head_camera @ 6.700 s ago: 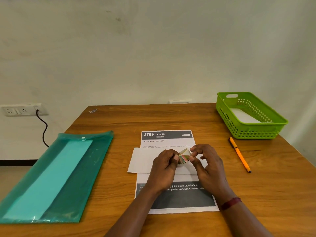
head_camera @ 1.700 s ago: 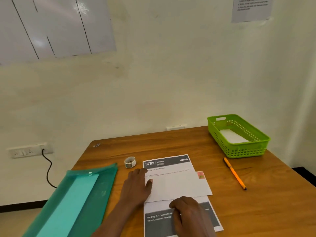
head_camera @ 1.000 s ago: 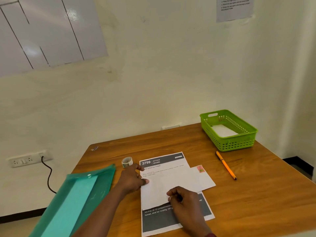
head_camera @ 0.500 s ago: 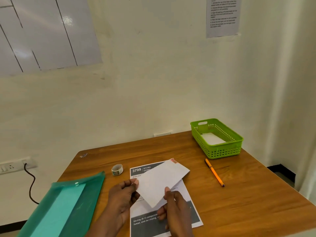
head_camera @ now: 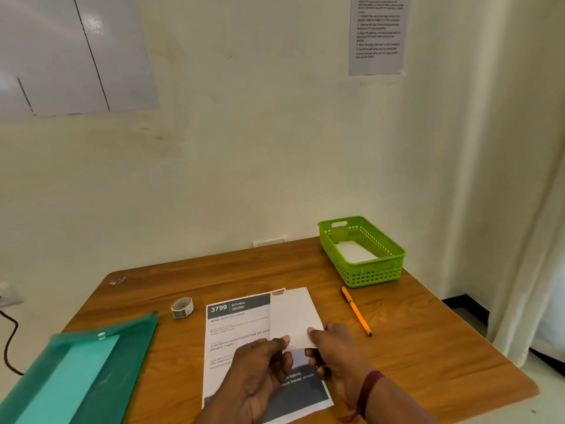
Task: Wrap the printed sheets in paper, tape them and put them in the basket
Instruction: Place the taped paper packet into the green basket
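Observation:
A white wrapped packet [head_camera: 294, 316] with a strip of patterned tape at its far corner is held above the printed sheet [head_camera: 237, 328], its long side pointing away from me. My left hand [head_camera: 258, 371] pinches its near left edge. My right hand [head_camera: 331, 351] pinches its near right corner. The printed sheet lies flat on the wooden table [head_camera: 412, 347], headed "3799 KITCHEN". A roll of tape [head_camera: 182, 307] stands left of the sheet. The green basket [head_camera: 371, 272] sits at the table's far right corner with a white packet [head_camera: 354, 250] inside.
An orange pen [head_camera: 356, 310] lies between the sheet and the basket. A green plastic folder [head_camera: 76, 371] covers the table's near left. A wall runs along the table's far edge, with a curtain [head_camera: 519, 209] at the right. A cable [head_camera: 7, 341] hangs at the far left.
The tape roll left my hands and now stands on the table. Both hands lifted the taped packet off the sheet and turned it lengthwise, toward the right.

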Demonstrator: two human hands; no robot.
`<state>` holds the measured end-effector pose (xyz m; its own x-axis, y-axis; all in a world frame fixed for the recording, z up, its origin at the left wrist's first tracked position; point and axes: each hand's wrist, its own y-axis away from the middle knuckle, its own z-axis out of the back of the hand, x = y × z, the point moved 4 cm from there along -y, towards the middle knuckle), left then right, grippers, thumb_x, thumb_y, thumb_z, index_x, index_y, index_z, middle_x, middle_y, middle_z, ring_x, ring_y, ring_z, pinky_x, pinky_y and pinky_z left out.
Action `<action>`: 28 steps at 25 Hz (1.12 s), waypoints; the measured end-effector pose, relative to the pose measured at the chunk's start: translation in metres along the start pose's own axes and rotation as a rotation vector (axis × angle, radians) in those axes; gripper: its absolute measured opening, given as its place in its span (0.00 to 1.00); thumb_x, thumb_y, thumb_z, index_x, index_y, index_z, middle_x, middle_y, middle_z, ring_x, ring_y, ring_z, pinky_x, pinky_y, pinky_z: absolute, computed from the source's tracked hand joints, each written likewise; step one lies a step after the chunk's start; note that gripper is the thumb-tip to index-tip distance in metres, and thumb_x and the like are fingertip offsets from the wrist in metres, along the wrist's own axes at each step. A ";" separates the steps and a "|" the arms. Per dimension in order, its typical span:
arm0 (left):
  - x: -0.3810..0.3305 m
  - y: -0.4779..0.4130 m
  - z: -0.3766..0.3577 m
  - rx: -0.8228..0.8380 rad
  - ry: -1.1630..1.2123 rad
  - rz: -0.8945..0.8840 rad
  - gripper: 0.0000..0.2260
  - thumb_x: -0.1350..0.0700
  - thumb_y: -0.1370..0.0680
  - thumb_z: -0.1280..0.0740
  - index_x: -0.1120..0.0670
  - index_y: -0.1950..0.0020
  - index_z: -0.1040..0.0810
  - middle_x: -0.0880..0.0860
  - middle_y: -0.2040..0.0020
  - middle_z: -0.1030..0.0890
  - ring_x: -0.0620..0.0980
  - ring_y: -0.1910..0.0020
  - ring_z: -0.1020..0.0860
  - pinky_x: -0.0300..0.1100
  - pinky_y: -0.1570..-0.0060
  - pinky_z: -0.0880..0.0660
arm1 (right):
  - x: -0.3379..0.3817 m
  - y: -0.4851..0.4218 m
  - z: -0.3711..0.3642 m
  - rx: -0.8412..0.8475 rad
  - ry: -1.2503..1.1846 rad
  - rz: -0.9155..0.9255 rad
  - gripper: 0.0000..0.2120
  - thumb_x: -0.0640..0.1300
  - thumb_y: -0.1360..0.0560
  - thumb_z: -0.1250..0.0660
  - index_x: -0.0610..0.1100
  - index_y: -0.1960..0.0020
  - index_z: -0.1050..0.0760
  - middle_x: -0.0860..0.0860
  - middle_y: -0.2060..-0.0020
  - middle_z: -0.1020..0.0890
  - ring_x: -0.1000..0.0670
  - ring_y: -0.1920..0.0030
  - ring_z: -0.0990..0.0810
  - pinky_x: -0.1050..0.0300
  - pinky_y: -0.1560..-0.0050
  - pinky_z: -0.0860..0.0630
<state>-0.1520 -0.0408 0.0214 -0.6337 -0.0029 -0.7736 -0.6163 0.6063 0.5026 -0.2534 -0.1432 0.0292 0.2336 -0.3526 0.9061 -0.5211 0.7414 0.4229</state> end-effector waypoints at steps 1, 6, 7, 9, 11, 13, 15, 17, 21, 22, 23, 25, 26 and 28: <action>0.002 0.001 -0.008 0.038 0.014 0.048 0.10 0.67 0.26 0.29 0.60 0.47 0.24 0.65 0.60 0.16 0.56 0.67 0.22 0.43 0.71 0.21 | 0.003 -0.004 0.007 0.014 0.074 0.018 0.08 0.44 0.18 0.41 0.41 0.44 0.28 0.46 0.68 0.23 0.53 0.72 0.28 0.62 0.75 0.33; -0.004 -0.013 -0.047 0.071 -0.097 -0.004 0.10 0.63 0.22 0.32 0.61 0.41 0.24 0.64 0.52 0.17 0.54 0.69 0.21 0.42 0.73 0.22 | 0.046 -0.014 0.047 0.007 0.260 0.225 0.08 0.46 0.18 0.41 0.44 0.43 0.27 0.49 0.66 0.25 0.54 0.69 0.29 0.65 0.76 0.35; -0.009 -0.016 -0.061 0.091 -0.138 -0.043 0.11 0.63 0.22 0.32 0.61 0.40 0.25 0.63 0.51 0.17 0.54 0.67 0.21 0.42 0.72 0.22 | 0.060 -0.016 0.057 -0.019 0.271 0.277 0.09 0.46 0.18 0.42 0.43 0.43 0.26 0.50 0.65 0.25 0.55 0.69 0.29 0.67 0.77 0.36; -0.020 -0.023 -0.093 0.144 -0.185 -0.124 0.13 0.63 0.21 0.33 0.57 0.37 0.27 0.61 0.50 0.17 0.53 0.65 0.20 0.43 0.70 0.22 | 0.087 -0.022 0.077 -0.071 0.269 0.366 0.09 0.45 0.17 0.42 0.43 0.45 0.24 0.53 0.67 0.26 0.58 0.70 0.29 0.69 0.78 0.37; -0.035 -0.029 -0.125 0.202 -0.214 -0.194 0.15 0.63 0.21 0.33 0.53 0.36 0.29 0.59 0.49 0.17 0.53 0.62 0.19 0.43 0.67 0.21 | 0.111 -0.029 0.095 -0.112 0.248 0.421 0.10 0.44 0.17 0.42 0.45 0.44 0.23 0.56 0.69 0.26 0.59 0.72 0.30 0.70 0.78 0.37; -0.048 -0.035 -0.155 0.246 -0.261 -0.271 0.14 0.64 0.21 0.34 0.50 0.40 0.28 0.57 0.48 0.18 0.53 0.58 0.18 0.42 0.67 0.21 | 0.130 -0.038 0.111 -0.140 0.213 0.430 0.10 0.45 0.18 0.41 0.45 0.42 0.23 0.55 0.69 0.26 0.57 0.73 0.30 0.68 0.79 0.37; -0.057 -0.040 -0.179 0.283 -0.298 -0.357 0.13 0.64 0.21 0.35 0.48 0.42 0.27 0.54 0.48 0.18 0.53 0.54 0.18 0.42 0.66 0.21 | 0.144 -0.049 0.124 -0.144 0.183 0.420 0.10 0.45 0.18 0.41 0.45 0.41 0.23 0.53 0.71 0.25 0.57 0.76 0.29 0.65 0.79 0.37; -0.061 -0.046 -0.197 0.285 -0.333 -0.458 0.14 0.64 0.22 0.35 0.48 0.40 0.27 0.51 0.47 0.18 0.51 0.53 0.17 0.43 0.65 0.19 | 0.153 -0.062 0.137 -0.134 0.180 0.432 0.11 0.47 0.18 0.40 0.46 0.40 0.23 0.50 0.69 0.24 0.55 0.76 0.31 0.63 0.78 0.38; -0.065 -0.061 -0.218 0.284 -0.395 -0.594 0.18 0.61 0.22 0.33 0.46 0.35 0.29 0.49 0.51 0.19 0.48 0.57 0.18 0.42 0.65 0.19 | 0.166 -0.086 0.153 -0.104 0.087 0.513 0.11 0.46 0.19 0.38 0.48 0.40 0.22 0.47 0.66 0.22 0.54 0.75 0.36 0.61 0.77 0.40; -0.065 -0.066 -0.221 0.295 -0.413 -0.610 0.20 0.61 0.22 0.33 0.45 0.33 0.30 0.49 0.51 0.19 0.48 0.57 0.17 0.42 0.66 0.19 | 0.167 -0.091 0.156 -0.114 0.059 0.528 0.10 0.46 0.19 0.38 0.49 0.40 0.22 0.47 0.67 0.21 0.53 0.76 0.36 0.61 0.77 0.40; -0.064 -0.072 -0.224 0.306 -0.420 -0.607 0.22 0.61 0.23 0.33 0.44 0.32 0.31 0.50 0.50 0.19 0.49 0.56 0.17 0.42 0.66 0.20 | 0.167 -0.097 0.158 -0.123 0.043 0.532 0.10 0.46 0.19 0.38 0.48 0.40 0.22 0.47 0.66 0.21 0.53 0.76 0.37 0.61 0.76 0.40; -0.060 -0.090 -0.230 0.308 -0.421 -0.546 0.24 0.60 0.23 0.33 0.44 0.30 0.32 0.54 0.49 0.18 0.51 0.55 0.17 0.42 0.66 0.19 | 0.164 -0.110 0.161 -0.161 0.038 0.516 0.11 0.45 0.19 0.38 0.47 0.39 0.22 0.46 0.65 0.20 0.54 0.77 0.36 0.61 0.77 0.40; -0.057 -0.099 -0.232 0.304 -0.424 -0.511 0.24 0.61 0.23 0.32 0.45 0.30 0.32 0.55 0.49 0.19 0.52 0.55 0.17 0.42 0.66 0.20 | 0.161 -0.116 0.163 -0.188 0.045 0.505 0.12 0.44 0.19 0.38 0.47 0.38 0.23 0.47 0.64 0.19 0.55 0.78 0.34 0.62 0.78 0.39; -0.052 -0.117 -0.236 0.287 -0.443 -0.467 0.23 0.61 0.23 0.32 0.48 0.30 0.31 0.58 0.50 0.19 0.54 0.58 0.17 0.41 0.68 0.21 | 0.155 -0.127 0.164 -0.231 0.049 0.489 0.12 0.43 0.19 0.39 0.46 0.36 0.24 0.48 0.63 0.20 0.57 0.80 0.31 0.64 0.79 0.36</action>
<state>-0.1580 -0.2994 0.0939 -0.0455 -0.0266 -0.9986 -0.5907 0.8069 0.0054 -0.2851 -0.3860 0.1145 0.0501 0.0879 0.9949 -0.3862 0.9203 -0.0618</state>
